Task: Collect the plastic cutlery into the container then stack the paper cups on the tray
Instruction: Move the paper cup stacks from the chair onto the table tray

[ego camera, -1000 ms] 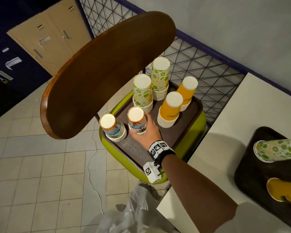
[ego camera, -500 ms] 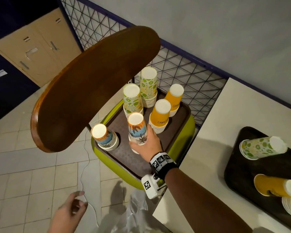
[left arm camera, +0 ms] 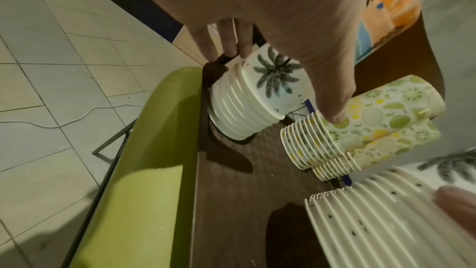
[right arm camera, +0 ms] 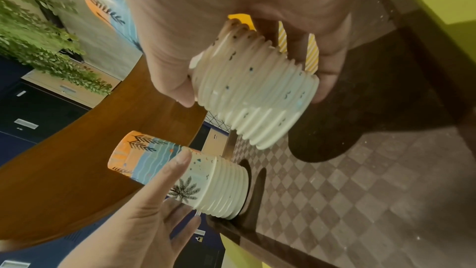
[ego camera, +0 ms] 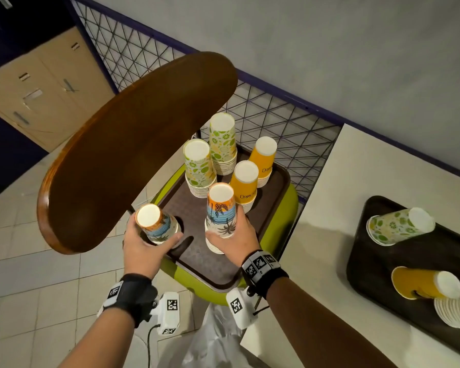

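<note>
A brown tray lies on a green chair seat and bears upside-down stacks of paper cups. Two lime-print stacks stand at the back, with two yellow stacks beside them. My left hand holds the short palm-print stack at the tray's left edge, thumb on its near side. That stack tilts on the tray. My right hand grips the taller palm-print stack, which hangs above the tray over its own shadow. No cutlery shows.
The chair's wooden back overhangs the tray's left side. A white table on the right carries a second dark tray with a lime cup and a yellow cup lying on their sides. A wire fence runs behind.
My left hand rose from below and took hold of the short palm-print stack. My right hand lifted its stack off the tray and drew it nearer.
</note>
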`<move>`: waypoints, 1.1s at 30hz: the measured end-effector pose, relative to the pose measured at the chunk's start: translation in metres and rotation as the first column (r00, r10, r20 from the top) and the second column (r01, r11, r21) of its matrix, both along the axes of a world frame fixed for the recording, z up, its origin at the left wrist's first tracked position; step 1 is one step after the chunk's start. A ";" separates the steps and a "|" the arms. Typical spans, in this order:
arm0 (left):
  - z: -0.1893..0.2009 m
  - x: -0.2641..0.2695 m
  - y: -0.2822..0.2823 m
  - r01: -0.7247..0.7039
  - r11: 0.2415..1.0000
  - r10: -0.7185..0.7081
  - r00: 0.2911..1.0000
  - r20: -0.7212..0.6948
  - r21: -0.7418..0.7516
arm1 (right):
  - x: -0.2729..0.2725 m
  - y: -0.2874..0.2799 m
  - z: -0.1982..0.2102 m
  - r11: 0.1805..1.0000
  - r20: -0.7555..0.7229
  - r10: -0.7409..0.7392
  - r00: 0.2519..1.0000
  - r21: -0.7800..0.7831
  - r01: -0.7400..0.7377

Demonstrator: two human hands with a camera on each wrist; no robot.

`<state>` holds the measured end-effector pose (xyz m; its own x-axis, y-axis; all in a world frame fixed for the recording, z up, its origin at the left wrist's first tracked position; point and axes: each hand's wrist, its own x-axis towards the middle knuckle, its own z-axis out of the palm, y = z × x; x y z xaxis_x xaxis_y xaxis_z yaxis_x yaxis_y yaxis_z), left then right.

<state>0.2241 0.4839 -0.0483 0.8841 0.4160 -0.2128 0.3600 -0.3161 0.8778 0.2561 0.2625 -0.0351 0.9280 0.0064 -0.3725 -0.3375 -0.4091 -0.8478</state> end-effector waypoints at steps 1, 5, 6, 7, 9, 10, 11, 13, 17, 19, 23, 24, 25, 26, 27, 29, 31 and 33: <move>-0.005 0.003 -0.001 0.002 1.000 -0.002 1.000 0.002 -0.002 | 0.000 -0.001 0.001 1.000 0.004 0.001 1.000 0.002 -0.001; -0.018 0.012 -0.006 0.042 0.998 -0.040 0.998 -0.044 0.040 | 0.000 -0.004 0.008 1.000 0.011 -0.010 1.000 0.017 0.010; -0.019 0.014 -0.007 0.060 0.996 -0.057 0.997 -0.046 0.064 | 0.000 -0.004 0.010 1.000 0.011 -0.013 1.000 0.022 0.013; -0.021 0.016 -0.007 0.080 0.992 -0.076 0.996 -0.038 0.097 | 0.000 -0.005 0.011 1.000 0.011 -0.018 1.000 0.026 0.017; -0.020 0.019 -0.008 0.141 0.972 -0.132 0.990 -0.057 0.188 | -0.001 -0.006 0.014 0.999 0.012 -0.031 0.999 0.024 0.031; -0.019 0.020 -0.008 0.172 0.960 -0.160 0.984 -0.071 0.220 | -0.001 -0.006 0.014 0.999 0.014 -0.037 0.999 0.022 0.037; -0.020 0.021 -0.009 0.193 0.952 -0.178 0.980 -0.084 0.238 | -0.001 -0.006 0.014 0.999 0.015 -0.041 0.999 0.021 0.041; -0.021 0.023 -0.011 0.201 0.949 -0.185 0.979 -0.085 0.244 | -0.002 -0.005 0.014 0.999 0.011 -0.045 0.999 0.025 0.045; -0.021 0.023 -0.014 0.181 0.959 -0.167 0.983 -0.080 0.216 | -0.006 -0.005 0.014 0.998 -0.003 -0.036 0.999 0.051 0.036; -0.018 0.022 -0.015 0.157 0.969 -0.149 0.987 -0.055 0.188 | -0.009 -0.007 0.016 0.998 -0.005 -0.026 1.000 0.055 0.026; 0.004 0.010 -0.022 0.117 0.990 -0.119 0.992 0.029 0.085 | -0.018 -0.018 0.022 0.998 -0.004 -0.032 0.999 0.062 0.032; 0.014 0.005 -0.027 0.127 0.990 -0.130 0.990 0.060 0.057 | -0.022 -0.023 0.024 0.997 0.000 -0.040 0.999 0.060 0.040; 0.023 0.000 -0.033 0.141 0.990 -0.143 0.986 0.090 0.029 | -0.026 -0.028 0.028 0.997 0.005 -0.051 0.999 0.057 0.050; 0.034 -0.007 -0.040 0.160 0.987 -0.159 0.981 0.113 -0.002 | -0.030 -0.035 0.031 0.996 0.013 -0.066 0.998 0.060 0.065; 0.043 -0.014 -0.048 0.183 0.983 -0.178 0.975 0.130 -0.027 | -0.036 -0.042 0.035 0.994 0.022 -0.088 0.996 0.074 0.086; 0.059 -0.026 -0.066 0.239 0.970 -0.228 0.959 0.166 -0.052 | -0.048 -0.061 0.042 0.987 0.054 -0.128 0.990 0.106 0.122; 0.072 -0.037 -0.086 0.294 0.954 -0.277 0.940 0.201 -0.060 | -0.061 -0.084 0.051 0.979 0.081 -0.165 0.983 0.136 0.154; 0.090 -0.046 -0.112 0.350 0.934 -0.330 0.919 0.215 -0.066 | -0.076 -0.110 0.062 0.966 0.098 -0.212 0.972 0.169 0.193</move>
